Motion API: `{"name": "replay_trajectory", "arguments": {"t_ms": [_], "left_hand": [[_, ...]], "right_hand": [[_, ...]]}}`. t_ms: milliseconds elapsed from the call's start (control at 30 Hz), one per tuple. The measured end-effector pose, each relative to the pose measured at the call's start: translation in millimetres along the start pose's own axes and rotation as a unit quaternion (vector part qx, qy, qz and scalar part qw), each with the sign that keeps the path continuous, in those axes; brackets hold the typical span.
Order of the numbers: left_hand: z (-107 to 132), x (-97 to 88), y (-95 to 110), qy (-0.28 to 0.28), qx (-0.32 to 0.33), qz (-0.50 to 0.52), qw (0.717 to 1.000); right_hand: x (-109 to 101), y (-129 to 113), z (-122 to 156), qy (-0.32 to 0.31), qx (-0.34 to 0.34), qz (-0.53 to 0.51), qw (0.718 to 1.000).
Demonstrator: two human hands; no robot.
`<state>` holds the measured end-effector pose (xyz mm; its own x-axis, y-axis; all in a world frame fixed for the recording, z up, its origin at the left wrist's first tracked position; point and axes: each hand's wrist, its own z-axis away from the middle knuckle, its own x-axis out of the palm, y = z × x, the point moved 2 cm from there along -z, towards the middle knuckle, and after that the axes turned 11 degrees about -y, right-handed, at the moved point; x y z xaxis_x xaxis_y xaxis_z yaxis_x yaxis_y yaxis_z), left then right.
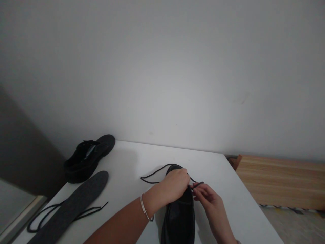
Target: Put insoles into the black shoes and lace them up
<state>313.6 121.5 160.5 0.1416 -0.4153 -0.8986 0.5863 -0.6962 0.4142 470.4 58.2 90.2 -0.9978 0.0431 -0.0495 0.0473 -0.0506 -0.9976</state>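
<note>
A black shoe (pixel 179 222) lies on the white table in front of me, its toe pointing away. My left hand (pixel 176 183) is closed over the lacing area of the shoe, with its fingertips curled out of sight on the far side. Close by on the right, my right hand (pixel 209 201) pinches a black shoelace (pixel 199 184) between thumb and fingers at the shoe's side. The lace also runs out in a long loop to the left of the toe. The eyelets are hidden by my left hand.
Another black shoe (pixel 82 162) stands at the table's back left corner. A dark grey insole (pixel 76 203) lies nearer, over a second black lace (pixel 87 212). Behind the white table (pixel 152 152) rises a wall. A wooden board (pixel 279 179) sits beyond the right edge.
</note>
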Motion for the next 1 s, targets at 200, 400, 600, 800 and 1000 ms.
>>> {"name": "replay_trajectory", "arguments": {"t_ms": [200, 400, 600, 800, 1000], "left_hand": [[-2.7, 2.9, -3.3, 0.001, -0.011, 0.007, 1.000], [-5.9, 5.5, -3.4, 0.009, -0.016, 0.026, 0.999], [9.7, -9.8, -6.9, 0.053, 0.008, 0.073, 0.996], [36.5, -39.1, 2.9, 0.116, 0.041, 0.136, 0.983], [47.2, -58.0, 35.2, 0.152, 0.106, 0.153, 0.971]], "right_hand": [[1.5, 13.9, -0.4, 0.005, 0.008, -0.041, 0.999], [9.4, 28.0, -1.0, 0.023, 0.023, -0.074, 0.997], [-0.9, 26.8, 4.8, 0.052, 0.010, -0.026, 0.998], [-9.1, -18.0, 13.0, 0.105, -0.096, 0.067, 0.988], [43.1, -76.0, 8.5, -0.138, -0.173, 0.096, 0.970]]}}
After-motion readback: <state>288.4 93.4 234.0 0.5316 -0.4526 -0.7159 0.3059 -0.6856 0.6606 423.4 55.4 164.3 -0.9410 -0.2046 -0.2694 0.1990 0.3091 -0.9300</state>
